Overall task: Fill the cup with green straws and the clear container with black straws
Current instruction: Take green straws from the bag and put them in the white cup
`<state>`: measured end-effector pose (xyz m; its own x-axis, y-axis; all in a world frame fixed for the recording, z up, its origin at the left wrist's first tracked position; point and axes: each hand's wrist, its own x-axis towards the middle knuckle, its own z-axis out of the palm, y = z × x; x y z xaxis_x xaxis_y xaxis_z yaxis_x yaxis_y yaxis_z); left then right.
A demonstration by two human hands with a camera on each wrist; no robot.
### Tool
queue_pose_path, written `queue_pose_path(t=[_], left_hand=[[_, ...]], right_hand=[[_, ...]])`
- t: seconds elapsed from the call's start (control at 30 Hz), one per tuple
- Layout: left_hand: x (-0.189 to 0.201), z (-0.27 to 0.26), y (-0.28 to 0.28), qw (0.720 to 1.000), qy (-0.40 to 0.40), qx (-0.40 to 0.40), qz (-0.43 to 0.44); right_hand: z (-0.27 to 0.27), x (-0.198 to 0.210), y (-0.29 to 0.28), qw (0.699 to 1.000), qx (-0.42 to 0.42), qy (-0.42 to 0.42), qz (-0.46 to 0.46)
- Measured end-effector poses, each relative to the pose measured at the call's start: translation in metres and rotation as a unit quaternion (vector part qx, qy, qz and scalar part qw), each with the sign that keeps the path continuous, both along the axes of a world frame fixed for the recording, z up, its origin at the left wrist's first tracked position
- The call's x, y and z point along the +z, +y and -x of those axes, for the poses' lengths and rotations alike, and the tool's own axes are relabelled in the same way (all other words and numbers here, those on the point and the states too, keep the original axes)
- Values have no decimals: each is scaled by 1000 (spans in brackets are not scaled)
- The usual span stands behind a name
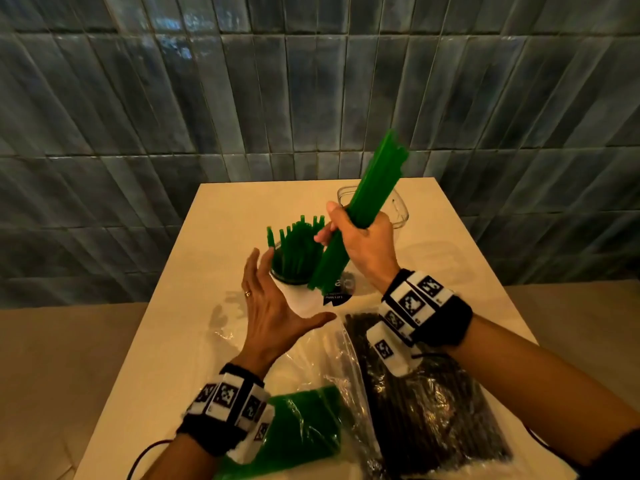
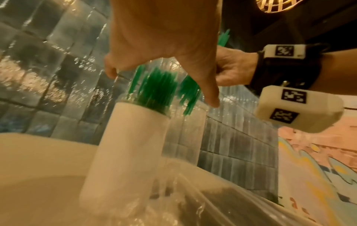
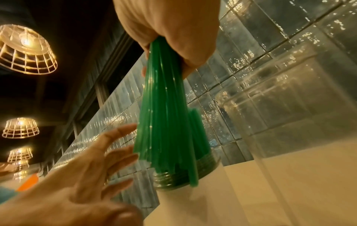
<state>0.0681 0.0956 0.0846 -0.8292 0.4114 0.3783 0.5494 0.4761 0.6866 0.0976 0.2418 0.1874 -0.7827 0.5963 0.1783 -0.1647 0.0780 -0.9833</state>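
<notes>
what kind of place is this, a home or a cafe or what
Probably a cafe or restaurant: wire-cage pendant lamps, a glazed tile wall, and bulk bags of black straws.

Beige table (image 1: 450,271) vs blue-grey tiled wall (image 1: 173,116); wire-cage lamps (image 3: 25,50) overhead; orange obj (image 3: 29,182), prob. blurred.

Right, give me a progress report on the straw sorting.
Partly done: the cup already holds many green straws. In hand: the right hand grips a green bundle at the cup's rim, left hand open beside it. Left: the clear container looks empty; the black straws remain bagged.
</notes>
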Motion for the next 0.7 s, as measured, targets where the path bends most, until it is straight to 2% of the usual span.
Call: queue_pose_path(t=[0.13,0.2,0.3,0.7], left_hand=[[-1,27,11,984,-164,22,-66],[-1,38,17,975,-206,26,-82],[-5,45,21,974,-213,38,-73],[-8,45,17,979,-189,55,-57]], right_hand=[[24,-1,-7,1000,11,-4,-16],[35,0,-11,1000,13,-5,-26],[47,-3,-13,998,4,-8,-59],[78,4,-7,997,34,-21,-59]])
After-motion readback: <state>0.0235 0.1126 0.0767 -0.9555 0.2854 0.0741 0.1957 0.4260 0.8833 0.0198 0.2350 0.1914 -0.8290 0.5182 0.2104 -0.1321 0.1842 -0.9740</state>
